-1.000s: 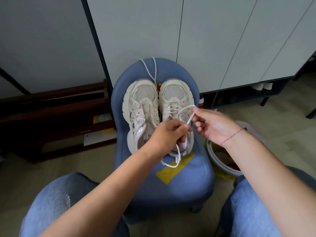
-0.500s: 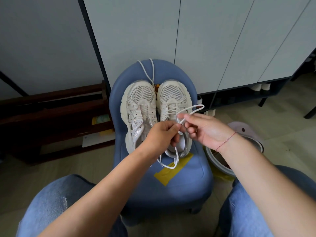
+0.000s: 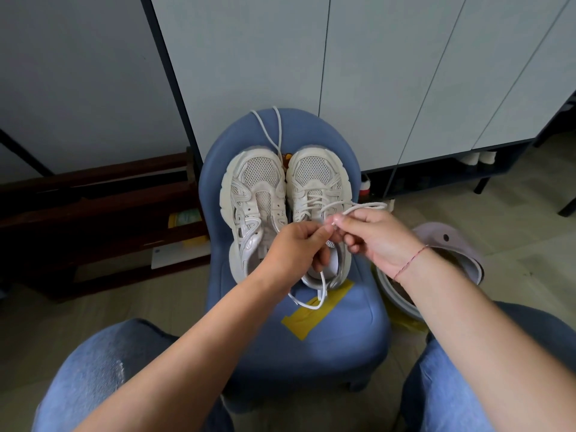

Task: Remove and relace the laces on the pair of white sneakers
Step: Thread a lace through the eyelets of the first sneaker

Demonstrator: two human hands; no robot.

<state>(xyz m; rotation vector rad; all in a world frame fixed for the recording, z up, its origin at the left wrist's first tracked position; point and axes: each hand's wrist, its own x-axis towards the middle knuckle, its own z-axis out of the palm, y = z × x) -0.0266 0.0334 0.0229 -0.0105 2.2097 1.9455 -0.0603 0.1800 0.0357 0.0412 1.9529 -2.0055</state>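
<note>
Chair: a blue padded chair (image 3: pixel 336 332) stands against pale cabinet doors (image 3: pixel 374 73); a strip of yellow tape (image 3: pixel 314 310) lies on its seat.
Left sneaker: the left sneaker (image 3: pixel 254 210) lies on the seat, toe toward the cabinet, its eyelets bare.
Loose lace: a loose lace (image 3: pixel 274 132) trails from between the two toes up over the chair back.
Right sneaker: the right sneaker (image 3: pixel 318 194) lies just beside the first, touching it, with lacing across its front rows.
Working lace: the working lace (image 3: pixel 355 207) loops out to the right of the shoe; another stretch hangs below the hands onto the seat.
Left hand: the left hand (image 3: pixel 296 254) is over the shoe openings, thumb and forefinger pinched on the working lace.
Right hand: the right hand (image 3: pixel 377 238) meets it fingertip to fingertip, pinched on the same lace near its tip.
Basin: a round basin (image 3: pixel 448 269) sits on the floor right of the chair.
Knees: jeans-clad knees (image 3: pixel 103 369) flank the chair.
</note>
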